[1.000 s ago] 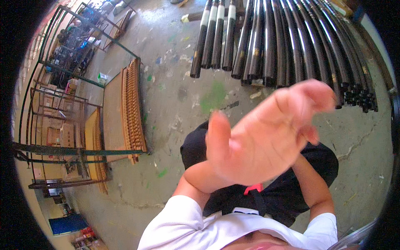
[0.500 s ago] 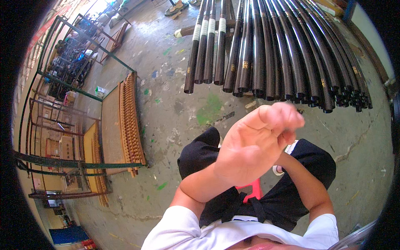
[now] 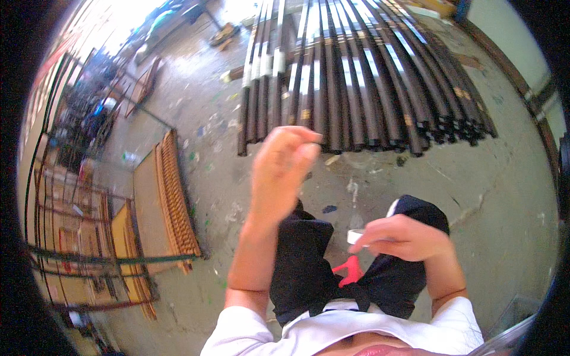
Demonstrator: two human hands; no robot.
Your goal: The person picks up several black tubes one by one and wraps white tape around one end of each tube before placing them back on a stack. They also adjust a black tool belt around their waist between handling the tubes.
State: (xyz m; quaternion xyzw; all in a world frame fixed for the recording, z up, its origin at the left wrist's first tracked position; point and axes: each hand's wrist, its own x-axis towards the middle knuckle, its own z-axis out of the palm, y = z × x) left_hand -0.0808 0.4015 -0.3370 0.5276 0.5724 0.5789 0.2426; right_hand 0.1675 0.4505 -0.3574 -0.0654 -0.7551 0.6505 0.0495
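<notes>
My left hand is raised in front of the near ends of a row of long, glossy dark tubes. Its thumb and fingers are pinched together, and what they hold, if anything, is too small and blurred to make out. Lower and to the right, my right hand is bent above my right thigh, its fingers round a small white roll, perhaps tape. White bands wrap several tubes at the left of the row. Small gold marks show on some others.
A pinkish-red plastic seat shows between my legs. Left of me stands a dark metal rack with brown ridged boards. The tubes rest across a wooden bar on the paint-spotted floor. Sandals lie beyond, and a wall runs along the right.
My left hand has moved left and closed into a pinch near the tube ends. My right hand, hidden before, now shows with the white roll. The whole view has shifted.
</notes>
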